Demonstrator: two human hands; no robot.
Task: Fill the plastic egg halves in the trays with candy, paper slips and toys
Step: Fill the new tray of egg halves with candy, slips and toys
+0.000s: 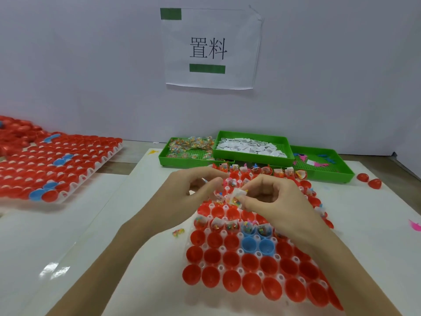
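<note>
Tray (230, 247) at lower centre holds your egg halves (251, 282), near rows unfilled. Both hands meet at mid-frame: left hand (193, 190) pinches small items, right hand (271, 197) grips a candy packet (235, 197). Next, judge the nearest unfilled half and lower the packet in.

The right hand (271, 197) and forearm hide several egg halves (230, 256).
</note>
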